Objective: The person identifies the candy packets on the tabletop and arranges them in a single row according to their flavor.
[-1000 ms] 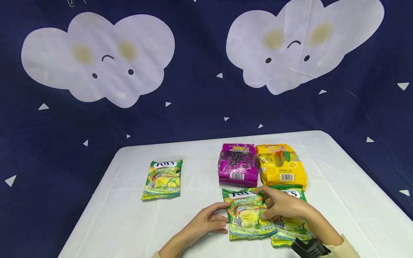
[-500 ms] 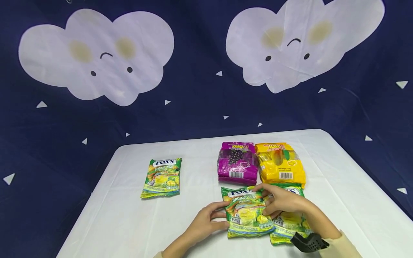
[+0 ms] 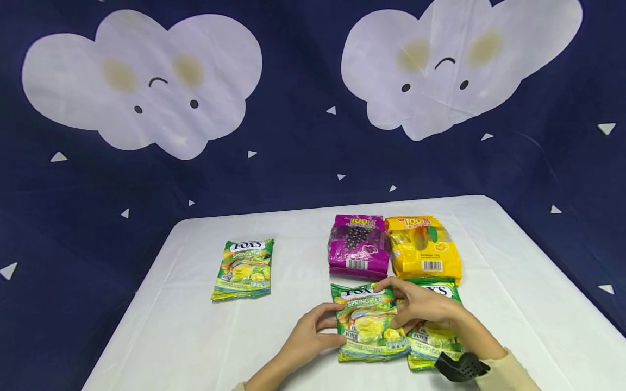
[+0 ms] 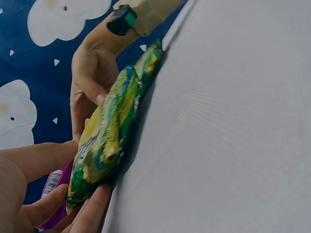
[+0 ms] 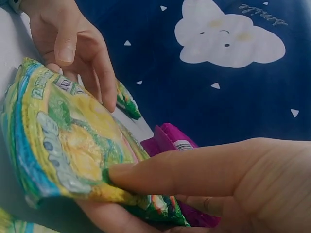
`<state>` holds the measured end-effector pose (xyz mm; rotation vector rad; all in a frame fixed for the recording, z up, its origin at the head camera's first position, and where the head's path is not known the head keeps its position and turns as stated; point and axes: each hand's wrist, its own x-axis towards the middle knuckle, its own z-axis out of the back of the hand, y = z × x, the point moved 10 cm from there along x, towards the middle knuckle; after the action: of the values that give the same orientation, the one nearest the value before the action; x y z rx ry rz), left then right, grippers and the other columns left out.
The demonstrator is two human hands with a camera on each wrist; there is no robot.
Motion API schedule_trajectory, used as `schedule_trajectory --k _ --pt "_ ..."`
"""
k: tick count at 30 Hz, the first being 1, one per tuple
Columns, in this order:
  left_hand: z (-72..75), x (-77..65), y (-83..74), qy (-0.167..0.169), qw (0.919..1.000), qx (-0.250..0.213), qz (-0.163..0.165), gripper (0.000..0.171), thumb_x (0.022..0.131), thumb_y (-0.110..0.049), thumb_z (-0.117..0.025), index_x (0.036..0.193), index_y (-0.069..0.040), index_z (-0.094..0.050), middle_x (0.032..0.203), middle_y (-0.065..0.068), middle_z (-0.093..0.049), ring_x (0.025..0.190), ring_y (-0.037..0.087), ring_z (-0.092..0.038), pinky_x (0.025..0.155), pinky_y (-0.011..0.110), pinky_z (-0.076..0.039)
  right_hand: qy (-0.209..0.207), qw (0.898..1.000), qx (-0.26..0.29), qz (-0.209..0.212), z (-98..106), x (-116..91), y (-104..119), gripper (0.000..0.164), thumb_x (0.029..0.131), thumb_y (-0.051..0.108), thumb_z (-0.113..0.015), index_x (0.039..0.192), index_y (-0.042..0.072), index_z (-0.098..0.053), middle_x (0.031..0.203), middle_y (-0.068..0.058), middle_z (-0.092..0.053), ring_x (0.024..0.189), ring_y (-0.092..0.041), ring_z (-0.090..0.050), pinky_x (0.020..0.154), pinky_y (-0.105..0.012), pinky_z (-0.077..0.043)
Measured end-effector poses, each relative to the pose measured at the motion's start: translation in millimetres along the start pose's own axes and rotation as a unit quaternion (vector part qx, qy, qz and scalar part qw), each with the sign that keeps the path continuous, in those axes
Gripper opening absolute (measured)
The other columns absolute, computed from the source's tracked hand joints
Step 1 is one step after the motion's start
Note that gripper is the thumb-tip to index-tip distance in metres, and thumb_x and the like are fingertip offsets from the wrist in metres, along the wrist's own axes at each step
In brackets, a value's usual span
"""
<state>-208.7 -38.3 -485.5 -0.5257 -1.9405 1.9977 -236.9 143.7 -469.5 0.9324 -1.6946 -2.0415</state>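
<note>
Between the two hands a green-and-yellow Fox's Spring Tea candy bag (image 3: 371, 328) lies at the front of the table. My right hand (image 3: 423, 304) pinches its right side, the thumb on the printed face and a finger underneath, as the right wrist view shows. My left hand (image 3: 313, 331) is at the bag's left edge, its fairly straight fingers (image 4: 92, 208) touching the edge. A second Fox's bag (image 3: 435, 347) lies to the right, partly covered by the first bag and the right hand. A third Fox's bag (image 3: 244, 269) lies apart at the left.
Behind the front bags sit a purple grape candy bag (image 3: 359, 247) and a yellow mango candy bag (image 3: 424, 247), side by side. The table (image 3: 195, 336) has a white cover. A dark blue cloth with clouds (image 3: 293, 136) hangs behind it.
The front Fox's bag has shifted slightly left with the right hand, showing a bit more of the bag beneath. The left hand stays at its edge; the view has drifted a little.
</note>
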Motion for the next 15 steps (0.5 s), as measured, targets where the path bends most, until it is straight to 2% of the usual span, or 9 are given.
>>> schedule_trajectory --k 2,8,15 --pt "2.1 -0.7 -0.6 -0.012 0.9999 0.007 0.001 0.053 0.081 -0.005 -0.076 0.130 -0.008 -0.056 0.126 0.013 -0.060 0.106 0.022 -0.064 0.083 0.026 -0.053 0.008 1.000 0.009 0.002 -3.3 1.8 -0.2 0.067 0.080 0.002 -0.073 0.137 0.003 -0.037 0.084 -0.015 -0.056 0.053 -0.016 -0.056 0.048 -0.026 -0.050" --pt "6.2 -1.5 -2.9 -0.035 0.9992 0.020 -0.005 0.050 0.081 -0.006 -0.076 0.127 -0.007 -0.057 0.122 0.013 -0.061 0.108 0.024 -0.062 0.082 0.026 -0.053 0.007 1.000 0.000 0.008 -9.2 5.2 -0.3 0.067 0.081 0.003 -0.074 0.137 0.006 -0.037 0.068 -0.008 -0.056 0.051 -0.018 -0.057 0.046 -0.027 -0.050" --pt "10.2 2.7 -3.3 -0.048 0.9979 0.040 -0.020 0.046 0.080 -0.007 -0.078 0.121 -0.007 -0.058 0.121 0.010 -0.055 0.103 0.022 -0.063 0.079 0.025 -0.054 -0.013 0.999 -0.043 0.032 -12.6 7.3 5.6 0.066 0.080 0.001 -0.073 0.136 0.009 -0.038 0.060 0.001 -0.037 0.052 -0.014 -0.043 0.054 -0.038 -0.055"
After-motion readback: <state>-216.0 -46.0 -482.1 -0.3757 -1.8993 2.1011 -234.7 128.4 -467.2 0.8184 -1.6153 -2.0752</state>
